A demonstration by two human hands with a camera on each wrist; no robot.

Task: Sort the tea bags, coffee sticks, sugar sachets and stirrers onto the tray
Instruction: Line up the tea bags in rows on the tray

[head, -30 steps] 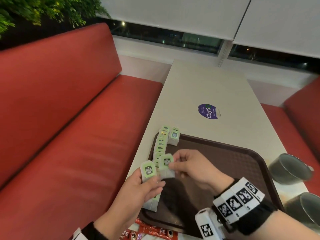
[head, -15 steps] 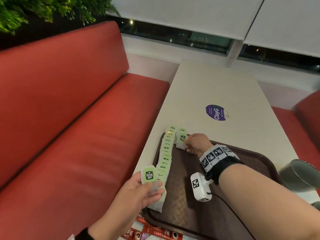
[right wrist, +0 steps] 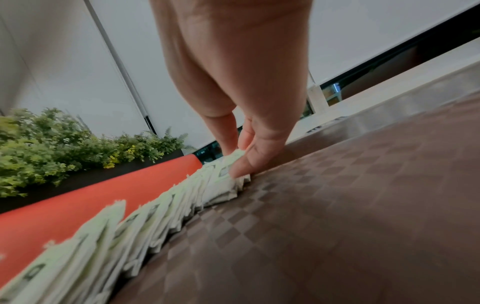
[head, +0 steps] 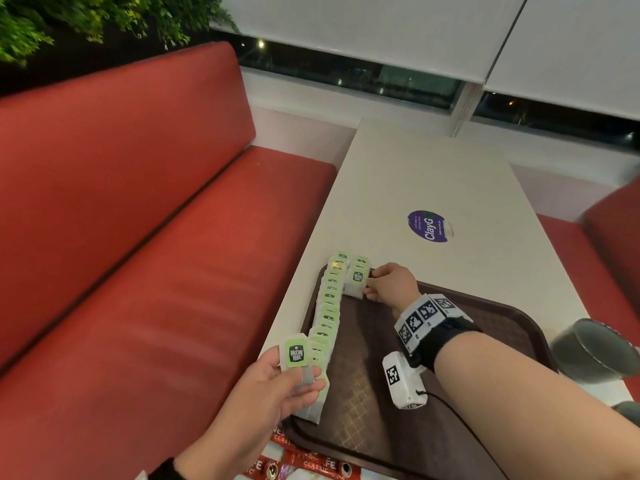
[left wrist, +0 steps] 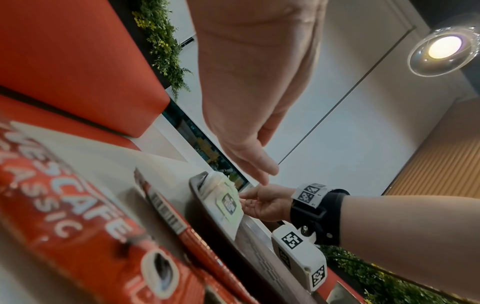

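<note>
A brown tray [head: 491,344] lies on the white table. A long row of green-labelled tea bags [head: 329,306] runs along the tray's left edge, also seen in the right wrist view as a tea bag row [right wrist: 155,207]. At the tray's far left corner my right hand [head: 370,284] pinches a tea bag [head: 356,284] that stands beside that row; in the right wrist view its thumb and fingers [right wrist: 246,162] grip the bag's top [right wrist: 224,170]. My left hand [head: 304,377] holds another tea bag [head: 296,353] over the tray's near left edge. Red coffee sticks [head: 301,462] lie in front of the tray.
Two dark cups [head: 592,351] stand at the table's right edge. A purple round sticker [head: 429,226] sits further up the table. Red bench seats [head: 138,271] flank the table. In the left wrist view a coffee stick [left wrist: 78,197] lies close under the wrist.
My right hand took a tea bag from beside my left hand and carried it to the tray's far left corner. It has stayed there for the last half second. The left hand barely moved.
</note>
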